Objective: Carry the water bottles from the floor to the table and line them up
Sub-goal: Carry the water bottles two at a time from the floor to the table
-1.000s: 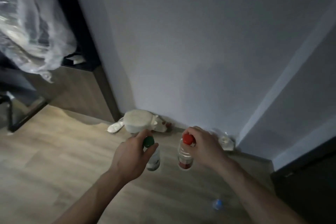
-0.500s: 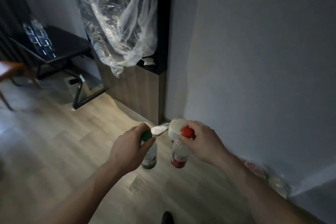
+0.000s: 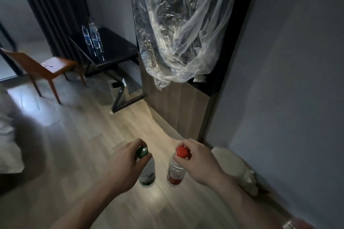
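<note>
My left hand grips a green-capped water bottle by its neck, hanging upright above the wooden floor. My right hand holds a red-capped bottle with a red label the same way, just right of the green one. Far off at the upper left stands a black table carrying two tall blue-labelled water bottles side by side near its left edge.
An orange chair stands left of the table. A wood cabinet draped in clear plastic sheeting lies between me and the table. A white bundle rests by the grey wall. A small bin sits under the table.
My view has swung left from the wall corner toward the room, bringing the table, chair and its two bottles into sight. Both hands keep their bottles, held in front of me.
</note>
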`<state>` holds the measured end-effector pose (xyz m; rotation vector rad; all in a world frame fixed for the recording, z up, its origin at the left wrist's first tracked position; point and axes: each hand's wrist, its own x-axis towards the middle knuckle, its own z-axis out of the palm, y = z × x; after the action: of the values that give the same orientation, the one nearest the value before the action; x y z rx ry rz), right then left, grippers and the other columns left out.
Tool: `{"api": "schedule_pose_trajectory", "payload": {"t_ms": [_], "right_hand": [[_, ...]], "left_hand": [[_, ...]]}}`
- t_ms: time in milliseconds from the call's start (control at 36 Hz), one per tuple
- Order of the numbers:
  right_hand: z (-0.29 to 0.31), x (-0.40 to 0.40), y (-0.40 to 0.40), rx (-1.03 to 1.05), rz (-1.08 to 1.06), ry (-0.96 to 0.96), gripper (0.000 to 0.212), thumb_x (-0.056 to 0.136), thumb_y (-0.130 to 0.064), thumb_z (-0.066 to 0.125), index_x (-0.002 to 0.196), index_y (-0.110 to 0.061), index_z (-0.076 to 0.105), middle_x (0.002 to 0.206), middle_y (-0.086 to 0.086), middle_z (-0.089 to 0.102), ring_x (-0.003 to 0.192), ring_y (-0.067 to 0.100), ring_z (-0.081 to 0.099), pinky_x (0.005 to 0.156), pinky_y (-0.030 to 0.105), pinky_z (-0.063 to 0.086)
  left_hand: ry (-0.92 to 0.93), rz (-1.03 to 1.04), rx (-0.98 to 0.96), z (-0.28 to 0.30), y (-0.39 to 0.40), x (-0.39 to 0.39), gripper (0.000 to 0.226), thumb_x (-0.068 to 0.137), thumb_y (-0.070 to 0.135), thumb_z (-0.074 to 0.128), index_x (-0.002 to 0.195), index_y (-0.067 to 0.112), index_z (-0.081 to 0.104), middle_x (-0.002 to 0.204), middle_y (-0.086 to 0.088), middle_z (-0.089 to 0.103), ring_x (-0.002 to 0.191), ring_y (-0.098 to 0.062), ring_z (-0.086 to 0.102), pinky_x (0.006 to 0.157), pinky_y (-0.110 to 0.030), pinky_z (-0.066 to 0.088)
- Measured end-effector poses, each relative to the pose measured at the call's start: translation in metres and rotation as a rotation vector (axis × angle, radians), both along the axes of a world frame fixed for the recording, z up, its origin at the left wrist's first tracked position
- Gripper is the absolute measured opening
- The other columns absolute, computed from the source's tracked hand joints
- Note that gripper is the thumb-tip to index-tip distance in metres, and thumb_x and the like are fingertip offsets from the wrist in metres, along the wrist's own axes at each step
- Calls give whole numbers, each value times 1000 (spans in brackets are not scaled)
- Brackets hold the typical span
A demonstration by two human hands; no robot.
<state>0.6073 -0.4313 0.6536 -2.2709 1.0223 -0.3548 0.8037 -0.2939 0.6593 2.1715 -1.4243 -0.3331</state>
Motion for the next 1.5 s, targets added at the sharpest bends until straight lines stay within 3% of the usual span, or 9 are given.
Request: {"api": "schedule_pose_trajectory", "payload": {"t_ms": [167,306,389,500,750,1083,1278,1417,1500], "right_hand": [[2,99,-43,13,106,19,19,83,-46,68,93,-32,59,94,-17,58,86,5,57,77,32,51],[12,169,-64,-19,174,20,20,83,-47,67,93,-31,61,93,-16,58,85,6,57,76,32,51],[17,200,-74,-36,199,12,23,83,-49,67,95,-30,62,94,-15,59,87,8,57,76,32,51],[23,268,-88,-47,249,27,23,83,-47,69,93,-28,63,91,-12,60,84,8,57,73,31,50],[34,404,-101,-88,266,36,20,85,-45,71,90,-28,64,90,-10,61,84,7,56,63,15,37],[51,559,-124,-149,193,-2,25,84,-53,67,85,-31,57,87,-13,59,82,6,56,69,29,48],[53,640,-161,-134,203,5,22,84,-52,68,84,-32,57,86,-15,60,82,5,57,69,27,48],[44,704,-197,-121,234,26,24,85,-53,68,87,-30,60,88,-15,62,85,6,57,73,28,50],[33,746,-224,-96,249,28,23,83,-56,66,89,-35,60,91,-17,62,87,4,58,76,29,52]], "left_hand": [[69,140,-32,17,-19,74,14,93,43,62,90,33,52,74,10,54,65,-7,52,55,-22,36],[62,236,-57,30,-31,133,14,90,36,67,89,29,55,73,9,55,70,-5,51,58,-13,36],[26,275,-53,33,-35,161,15,89,39,68,88,30,55,73,10,55,68,-5,51,57,-15,32],[21,332,-40,26,-43,228,18,88,47,65,90,35,52,74,8,58,67,-9,54,56,-28,39],[25,319,-73,27,-54,364,18,88,50,64,91,35,54,72,13,61,67,-8,58,60,-33,52],[-50,210,-93,47,-81,532,16,90,50,63,92,38,52,81,17,60,73,-4,58,61,-24,49],[2,187,-105,42,-114,619,16,90,52,61,94,39,53,84,17,61,76,-4,60,65,-31,57],[12,199,-92,37,-153,679,16,90,47,64,92,37,52,76,16,58,70,-6,57,58,-17,41],[45,204,-68,32,-180,722,15,91,46,64,94,37,53,79,17,60,72,-7,59,60,-16,44]]}}
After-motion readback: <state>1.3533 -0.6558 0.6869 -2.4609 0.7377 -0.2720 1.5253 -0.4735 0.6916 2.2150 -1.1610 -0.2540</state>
